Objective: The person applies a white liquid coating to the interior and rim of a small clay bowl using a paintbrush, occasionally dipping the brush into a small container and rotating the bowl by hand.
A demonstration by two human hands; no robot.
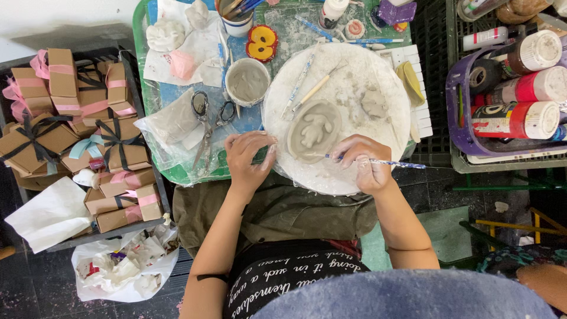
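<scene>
My right hand (pixel 367 162) pinches a speckled modelling tool (pixel 384 162), its tip at the oval clay piece (pixel 313 131) lying between my hands; my left hand (pixel 248 156), fingers curled and empty, steadies the round white board (pixel 354 77).

Far left, a dark tray (pixel 133 94) holds brown gift boxes (pixel 62 112) tied with pink and black ribbons. Near it lies a white bag of crumpled paper (pixel 127 266). On the green worktop (pixel 140 35) sit scissors (pixel 207 118), a cup of grey slip (pixel 248 81) and a brush cup (pixel 237 23). Right, a purple basket (pixel 458 94) carries paint bottles (pixel 520 118).
</scene>
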